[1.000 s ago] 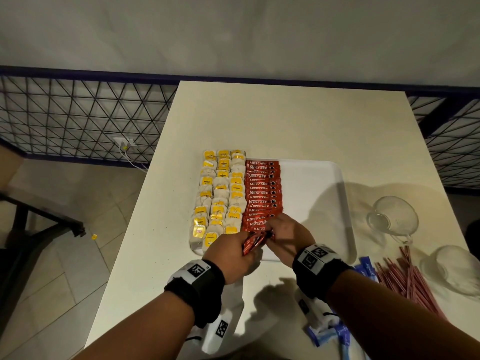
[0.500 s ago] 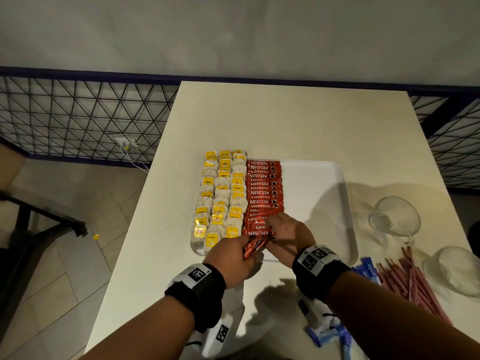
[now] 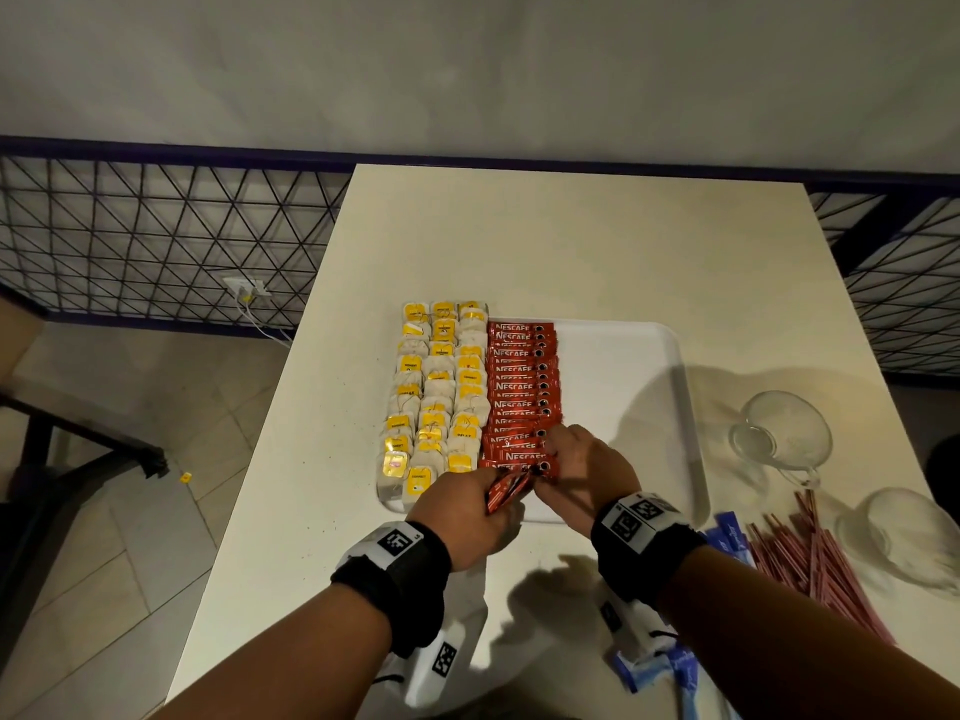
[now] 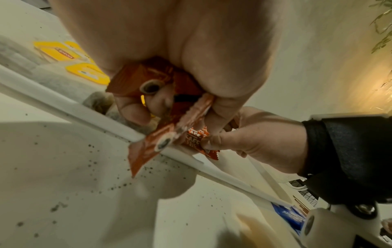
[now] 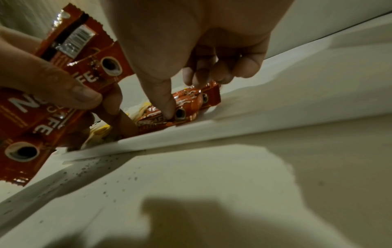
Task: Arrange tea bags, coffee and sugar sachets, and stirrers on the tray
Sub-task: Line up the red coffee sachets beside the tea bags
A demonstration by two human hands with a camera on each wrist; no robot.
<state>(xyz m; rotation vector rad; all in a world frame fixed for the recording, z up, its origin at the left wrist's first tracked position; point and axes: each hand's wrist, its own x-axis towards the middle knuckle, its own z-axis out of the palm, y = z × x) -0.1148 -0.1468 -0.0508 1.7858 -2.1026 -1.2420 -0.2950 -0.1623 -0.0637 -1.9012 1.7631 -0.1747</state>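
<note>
A white tray [image 3: 623, 397] carries rows of yellow-tagged tea bags [image 3: 436, 397] on its left. Beside them runs a column of red coffee sachets [image 3: 522, 387]. My left hand [image 3: 467, 511] hovers over the tray's near edge and grips a bundle of coffee sachets [image 3: 504, 493], seen close up [image 4: 157, 83] in the left wrist view. My right hand [image 3: 561, 459] is at the near end of the column. Its thumb [image 5: 167, 107] and curled fingers pinch the nearest coffee sachet [image 5: 186, 114], which lies flat on the tray.
Red stirrers [image 3: 810, 558] and blue sugar sachets [image 3: 727, 535] lie on the table right of the tray, with more blue sachets [image 3: 654, 667] near the front edge. Two glass cups [image 3: 784, 428] [image 3: 904, 537] stand at the far right. The tray's right half [image 3: 623, 459] is bare.
My right hand has moved from the bundle in my left hand forward onto the near end of the coffee column. The left hand has barely moved.
</note>
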